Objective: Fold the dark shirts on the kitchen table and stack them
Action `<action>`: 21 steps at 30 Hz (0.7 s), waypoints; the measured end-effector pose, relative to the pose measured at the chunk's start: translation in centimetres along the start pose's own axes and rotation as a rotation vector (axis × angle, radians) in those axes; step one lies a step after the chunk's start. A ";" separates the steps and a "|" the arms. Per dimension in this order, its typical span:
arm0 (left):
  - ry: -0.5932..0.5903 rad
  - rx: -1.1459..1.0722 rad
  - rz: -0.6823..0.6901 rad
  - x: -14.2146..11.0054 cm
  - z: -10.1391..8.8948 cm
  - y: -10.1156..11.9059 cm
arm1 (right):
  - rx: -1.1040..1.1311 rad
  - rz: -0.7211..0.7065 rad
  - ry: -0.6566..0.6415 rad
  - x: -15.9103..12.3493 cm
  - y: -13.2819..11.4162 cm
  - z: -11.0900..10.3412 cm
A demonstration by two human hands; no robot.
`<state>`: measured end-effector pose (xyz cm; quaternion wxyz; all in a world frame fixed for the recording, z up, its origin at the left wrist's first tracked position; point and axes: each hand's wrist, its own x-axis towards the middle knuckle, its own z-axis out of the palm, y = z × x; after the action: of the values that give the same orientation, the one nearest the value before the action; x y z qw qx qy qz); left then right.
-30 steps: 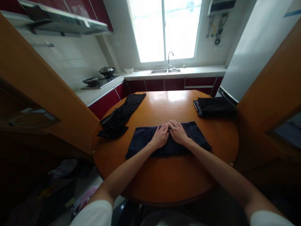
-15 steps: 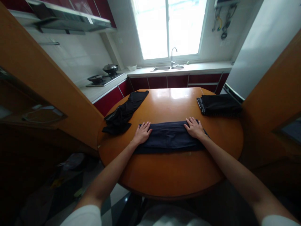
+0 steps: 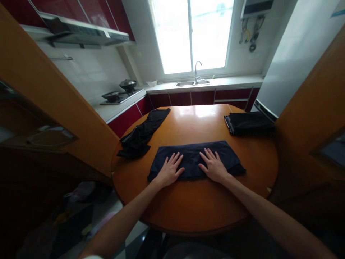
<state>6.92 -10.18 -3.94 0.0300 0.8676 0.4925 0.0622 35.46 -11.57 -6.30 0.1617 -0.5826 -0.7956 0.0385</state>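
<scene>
A dark navy folded garment (image 3: 191, 158) lies flat across the near half of the table; folded like this, its exact kind cannot be made out. My left hand (image 3: 170, 169) rests on its left-centre part, fingers spread and palm down. On the right-centre part lies my right hand (image 3: 212, 165), also flat with fingers apart. Both hands touch the cloth from above and grip nothing. The garment's corners stick out on either side of my hands.
The garments lie on a round wooden table (image 3: 188, 208). A crumpled black garment (image 3: 145, 131) is at its left, a stack of folded black clothes (image 3: 250, 123) at its right. Beyond stand a counter with a sink (image 3: 192, 83) and a stove (image 3: 122, 96). Wooden door frames flank the table.
Both hands have slid inward and nearer to me over the navy garment, from its far corners towards its middle. The view has tilted slightly upward.
</scene>
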 end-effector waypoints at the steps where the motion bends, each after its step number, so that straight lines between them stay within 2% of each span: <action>1: -0.002 0.012 0.019 -1.0 0.3 0.3 | 0.009 -0.023 -0.024 -0.9 -0.4 0.1; 5: -0.019 0.042 0.004 -4.5 0.3 -0.4 | 0.000 0.002 -0.030 -3.7 -0.3 0.0; 8: -0.045 0.003 -0.013 -4.7 -0.8 0.0 | -0.018 0.069 0.007 -4.0 -0.7 -0.2; 11: -0.013 -0.053 0.043 -1.8 -2.0 2.3 | 0.003 0.044 0.026 -2.9 -2.7 -0.3; 14: 0.053 -0.102 0.102 3.3 -2.1 4.8 | 0.065 -0.051 -0.005 -2.0 -5.1 -0.2; 18: 0.094 -0.163 0.051 8.8 0.0 6.3 | 0.171 -0.190 -0.144 -3.4 -6.6 -0.5; 21: 0.117 -0.179 0.005 10.1 2.0 6.2 | 0.319 -0.305 -0.220 -5.4 -5.5 -1.6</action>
<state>17.56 -4.66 -4.43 0.0782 0.8574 0.4839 0.1567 32.36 -18.63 -4.54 0.1680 -0.4151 -0.8710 0.2018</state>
